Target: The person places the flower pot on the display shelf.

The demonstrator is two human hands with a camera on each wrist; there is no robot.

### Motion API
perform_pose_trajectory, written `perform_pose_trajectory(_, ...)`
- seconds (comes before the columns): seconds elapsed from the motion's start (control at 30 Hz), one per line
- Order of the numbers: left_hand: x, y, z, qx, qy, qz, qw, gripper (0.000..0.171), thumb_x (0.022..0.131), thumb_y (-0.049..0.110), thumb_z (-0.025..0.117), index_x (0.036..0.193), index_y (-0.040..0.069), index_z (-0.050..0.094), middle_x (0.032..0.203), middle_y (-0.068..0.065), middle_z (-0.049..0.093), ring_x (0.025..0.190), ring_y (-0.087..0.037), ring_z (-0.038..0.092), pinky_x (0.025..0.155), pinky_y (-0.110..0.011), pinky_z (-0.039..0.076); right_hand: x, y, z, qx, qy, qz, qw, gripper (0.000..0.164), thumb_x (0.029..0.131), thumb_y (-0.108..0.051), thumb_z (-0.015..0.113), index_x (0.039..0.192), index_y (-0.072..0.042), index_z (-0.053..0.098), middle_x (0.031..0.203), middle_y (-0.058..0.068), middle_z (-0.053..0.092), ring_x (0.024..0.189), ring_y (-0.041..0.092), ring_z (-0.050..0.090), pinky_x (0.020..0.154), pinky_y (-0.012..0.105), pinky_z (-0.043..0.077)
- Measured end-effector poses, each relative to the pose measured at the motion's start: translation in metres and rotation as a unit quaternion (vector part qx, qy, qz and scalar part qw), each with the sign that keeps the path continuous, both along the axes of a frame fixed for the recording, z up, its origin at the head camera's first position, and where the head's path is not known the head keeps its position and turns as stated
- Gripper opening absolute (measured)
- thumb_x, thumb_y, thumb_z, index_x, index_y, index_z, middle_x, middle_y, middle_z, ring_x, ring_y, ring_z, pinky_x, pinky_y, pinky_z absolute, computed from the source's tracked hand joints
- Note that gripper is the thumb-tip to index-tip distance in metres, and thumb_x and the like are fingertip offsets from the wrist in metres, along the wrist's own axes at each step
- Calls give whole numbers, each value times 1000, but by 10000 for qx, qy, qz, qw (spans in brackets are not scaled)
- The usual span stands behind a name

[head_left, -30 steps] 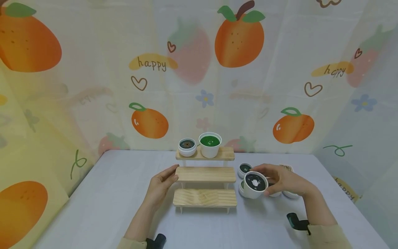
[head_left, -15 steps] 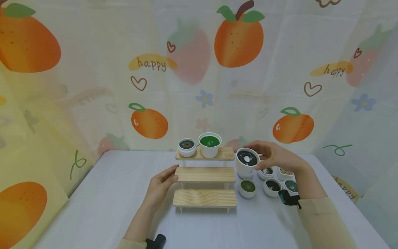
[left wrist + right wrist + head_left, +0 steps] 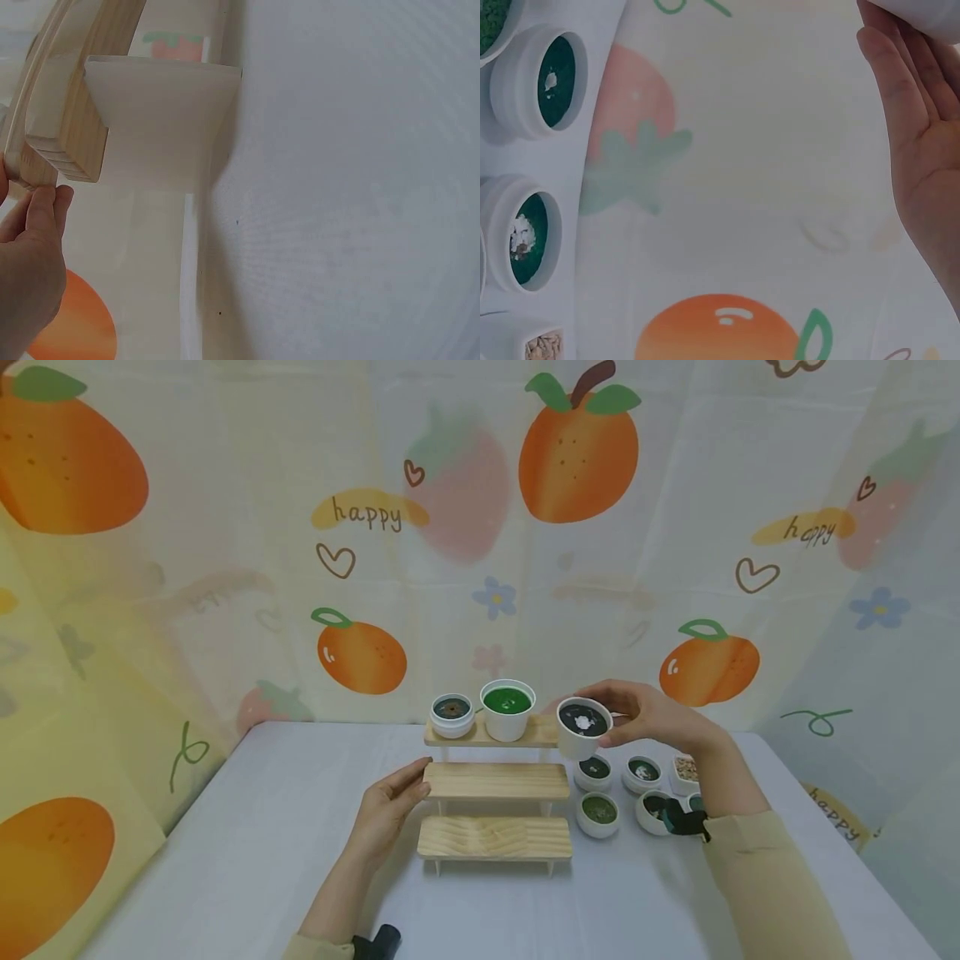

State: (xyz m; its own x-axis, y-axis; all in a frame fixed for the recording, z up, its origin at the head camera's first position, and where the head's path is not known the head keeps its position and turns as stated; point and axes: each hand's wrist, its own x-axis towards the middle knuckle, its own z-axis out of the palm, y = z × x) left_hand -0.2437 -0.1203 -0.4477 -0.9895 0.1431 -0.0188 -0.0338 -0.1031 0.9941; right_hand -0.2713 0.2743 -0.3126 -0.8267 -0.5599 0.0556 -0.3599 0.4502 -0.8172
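A three-tier wooden stand (image 3: 495,781) is in the middle of the table. At the left end of its middle shelf, my left hand (image 3: 382,810) pinches the board; the left wrist view shows thumb and fingertips (image 3: 46,196) at the board's end. My right hand (image 3: 651,717) holds a white cup (image 3: 579,743) with a dark filling and a white patch, overlapping the top shelf's right end in the head view. A small round white pot (image 3: 452,727) and a white cup with bright green filling (image 3: 507,727) stand on that shelf. The right wrist view catches only the held cup's edge.
Right of the stand are several small white pots, among them one with mossy green filling (image 3: 597,814) and one with a white patch (image 3: 642,774). A white container of tan bits (image 3: 686,774) sits beside them. A fruit-printed cloth (image 3: 570,568) hangs behind the table.
My right hand has lifted the dark-filled cup from in front of the small pots and carried it back and left to the top shelf's right end. The left hand keeps its place.
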Motion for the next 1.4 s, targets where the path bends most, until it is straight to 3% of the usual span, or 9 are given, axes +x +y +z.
perform_pose_trajectory(0.3, 0, 0, 0, 43, 15, 20, 10000, 49, 95, 5, 62, 142, -1, 49, 150, -16, 49, 115, 6, 58, 98, -9, 49, -11, -8, 2, -103, -120, -349, 9993, 58, 85, -18, 75, 139, -21, 54, 140, 5, 59, 124, 9, 57, 104, 35, 48)
perform_pose_trajectory(0.53, 0, 0, -2, 77, 5, 42, 10000, 49, 94, 4, 63, 142, -1, 50, 150, -17, 49, 113, 7, 59, 98, -9, 50, -20, -14, 0, -164, -85, -389, 9991, 60, 84, -15, 74, 140, -16, 53, 142, 9, 58, 126, 14, 55, 102, 26, 48)
perform_pose_trajectory(0.83, 0, 1, 0, 74, 0, 53, 10000, 49, 95, 4, 62, 142, -1, 50, 149, -17, 50, 115, 5, 58, 98, -9, 49, -26, -19, -3, -175, -139, -403, 9989, 61, 83, -16, 75, 140, -16, 53, 142, 9, 57, 131, 25, 52, 108, 39, 44)
perform_pose_trajectory(1.03, 1, 1, 1, 87, -10, 99, 9999, 48, 94, 3, 62, 141, -2, 50, 149, -18, 50, 114, 5, 59, 97, -9, 50, -27, -22, -4, -238, -224, -381, 9987, 63, 83, -16, 75, 142, -15, 51, 145, 10, 55, 135, 28, 49, 107, 37, 45)
perform_pose_trajectory(1.4, 1, 1, 0, 102, 33, 39, 9999, 49, 95, 3, 61, 142, -2, 49, 149, -19, 50, 113, 6, 59, 98, -9, 49, -27, -25, -4, -363, -371, -374, 9980, 65, 84, -14, 73, 144, -14, 48, 147, 10, 52, 132, 20, 49, 104, 31, 46)
